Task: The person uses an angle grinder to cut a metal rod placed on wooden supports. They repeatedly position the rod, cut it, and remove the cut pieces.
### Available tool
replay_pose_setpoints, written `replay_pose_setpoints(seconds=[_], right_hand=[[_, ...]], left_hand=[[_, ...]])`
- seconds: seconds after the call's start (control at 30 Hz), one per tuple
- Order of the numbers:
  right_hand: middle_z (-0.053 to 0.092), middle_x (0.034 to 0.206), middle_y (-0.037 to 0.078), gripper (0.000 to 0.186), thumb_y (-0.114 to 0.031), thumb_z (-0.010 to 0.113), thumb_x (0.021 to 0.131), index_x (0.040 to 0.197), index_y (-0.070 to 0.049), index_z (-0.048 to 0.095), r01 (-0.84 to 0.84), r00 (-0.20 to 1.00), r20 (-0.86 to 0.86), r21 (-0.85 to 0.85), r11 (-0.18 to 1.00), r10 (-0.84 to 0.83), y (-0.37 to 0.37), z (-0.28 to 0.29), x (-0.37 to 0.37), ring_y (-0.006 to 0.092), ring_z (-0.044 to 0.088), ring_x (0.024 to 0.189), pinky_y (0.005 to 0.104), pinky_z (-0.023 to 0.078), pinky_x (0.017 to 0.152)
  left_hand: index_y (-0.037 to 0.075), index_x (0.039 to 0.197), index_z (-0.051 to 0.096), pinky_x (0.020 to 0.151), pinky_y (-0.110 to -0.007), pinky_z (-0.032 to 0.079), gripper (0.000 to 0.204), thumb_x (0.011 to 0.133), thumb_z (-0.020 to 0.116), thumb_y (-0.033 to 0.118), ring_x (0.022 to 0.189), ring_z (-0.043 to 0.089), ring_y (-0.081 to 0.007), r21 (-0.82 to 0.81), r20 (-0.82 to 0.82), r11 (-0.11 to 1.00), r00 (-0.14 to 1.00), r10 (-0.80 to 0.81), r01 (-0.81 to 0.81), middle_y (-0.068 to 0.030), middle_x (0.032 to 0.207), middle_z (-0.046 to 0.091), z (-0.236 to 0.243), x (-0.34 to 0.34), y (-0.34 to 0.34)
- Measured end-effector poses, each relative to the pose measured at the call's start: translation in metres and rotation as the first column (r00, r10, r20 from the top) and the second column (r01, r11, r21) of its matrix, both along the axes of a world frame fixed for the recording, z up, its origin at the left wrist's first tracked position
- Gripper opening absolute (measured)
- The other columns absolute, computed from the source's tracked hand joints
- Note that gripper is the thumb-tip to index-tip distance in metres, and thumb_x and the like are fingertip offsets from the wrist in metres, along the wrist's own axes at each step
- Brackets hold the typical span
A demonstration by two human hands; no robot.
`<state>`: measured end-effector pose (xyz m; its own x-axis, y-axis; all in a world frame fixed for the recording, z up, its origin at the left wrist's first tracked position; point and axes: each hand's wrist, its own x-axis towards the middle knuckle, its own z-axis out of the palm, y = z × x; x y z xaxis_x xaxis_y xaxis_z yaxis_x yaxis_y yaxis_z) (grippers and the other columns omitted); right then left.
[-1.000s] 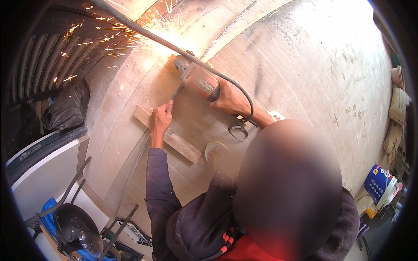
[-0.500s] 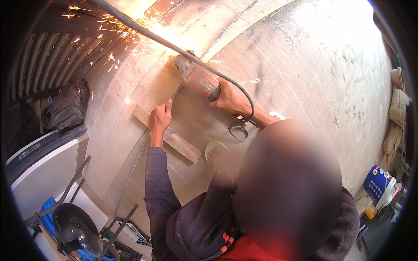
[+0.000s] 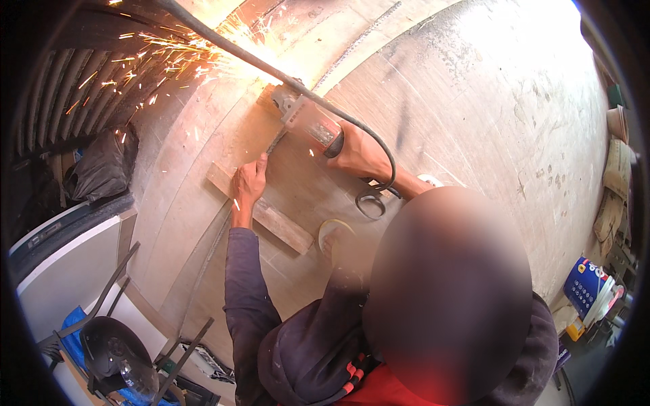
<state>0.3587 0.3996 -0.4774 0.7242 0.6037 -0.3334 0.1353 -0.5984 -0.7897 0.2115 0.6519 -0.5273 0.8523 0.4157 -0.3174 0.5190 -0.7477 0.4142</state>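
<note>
Head view: right grip [image 3: 353,151] clenched round rear of grinder [image 3: 311,127], whose head juts up-left beyond it. Left grip [image 3: 249,183] grasps rod [image 3: 275,142], which runs on toward the grinder. Wood block [image 3: 288,228] beneath left wrist. Sparks [image 3: 196,53] spray up-left.

Hands: two are showing, the left hand [image 3: 249,183] and the right hand [image 3: 349,149].
Angle grinders: one red-bodied grinder [image 3: 315,128] is resting in the right hand.
Metal rods: at least one rod [image 3: 275,142] is showing; whether its stretches are joining is hard to tell.
Long planks: one plank [image 3: 283,227] is lying near the left hand.
Dark cables: one cable [image 3: 257,62] is crossing from the far left.
Sparks: too many to count are flying, far left.
Black bags: one bag [image 3: 105,169] is sitting on the left.
Buckets: one blue-and-white bucket [image 3: 588,289] is standing, near right.
Clear bottles: one bottle [image 3: 139,379] is lying, near left.
</note>
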Motion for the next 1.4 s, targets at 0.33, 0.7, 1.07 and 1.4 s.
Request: replay_pose_setpoints(seconds=[0.33, 0.7, 1.07, 1.4], right_hand=[[0.065, 0.076, 0.026, 0.056, -0.027, 0.073, 0.059, 0.104, 0.003, 0.060, -0.019, 0.991, 0.137, 0.087, 0.996, 0.007, -0.006, -0.014, -0.003, 0.0420, 0.066, 0.074, 0.0458, 0.053, 0.070], [0.065, 0.075, 0.026, 0.056, -0.026, 0.073, 0.058, 0.105, 0.001, 0.060, 0.019, 0.989, 0.145, 0.100, 0.995, -0.033, -0.012, -0.008, -0.006, 0.0410, 0.067, 0.074, 0.0456, 0.053, 0.069], [0.064, 0.073, 0.026, 0.053, -0.025, 0.073, 0.058, 0.101, 0.002, 0.060, 0.010, 0.983, 0.181, 0.118, 0.993, -0.031, -0.010, -0.014, -0.006, 0.0422, 0.066, 0.073, 0.0451, 0.053, 0.067], [0.066, 0.077, 0.026, 0.052, -0.025, 0.073, 0.058, 0.101, 0.003, 0.062, -0.005, 0.989, 0.146, 0.101, 0.995, -0.010, -0.009, -0.004, -0.005, 0.0407, 0.067, 0.075, 0.0442, 0.053, 0.069]], left_hand=[[-0.004, 0.079, 0.060, 0.065, -0.052, 0.041, 0.069, 0.098, 0.034, 0.058, 0.074, 0.056, -0.0498, 0.013, 0.033, 1.000, 0.999, -0.021, 0.020, -0.0302, 0.073, 0.056, -0.004, -0.002, -0.003], [0.007, 0.106, 0.062, 0.065, -0.053, 0.047, 0.036, 0.102, 0.042, 0.037, 0.077, 0.062, -0.0463, 0.177, 0.236, 0.983, 0.968, -0.084, 0.042, -0.0229, 0.082, 0.066, -0.013, -0.008, -0.009], [0.007, 0.098, 0.060, 0.060, -0.053, 0.045, 0.031, 0.101, 0.044, 0.034, 0.071, 0.061, -0.0460, 0.265, 0.250, 0.962, 0.959, -0.135, 0.067, -0.0227, 0.076, 0.064, -0.018, -0.009, -0.008], [0.008, 0.105, 0.062, 0.064, -0.053, 0.046, 0.037, 0.102, 0.041, 0.038, 0.077, 0.061, -0.0472, 0.197, 0.171, 0.979, 0.982, -0.080, 0.046, -0.0248, 0.082, 0.065, -0.015, -0.008, -0.006]])
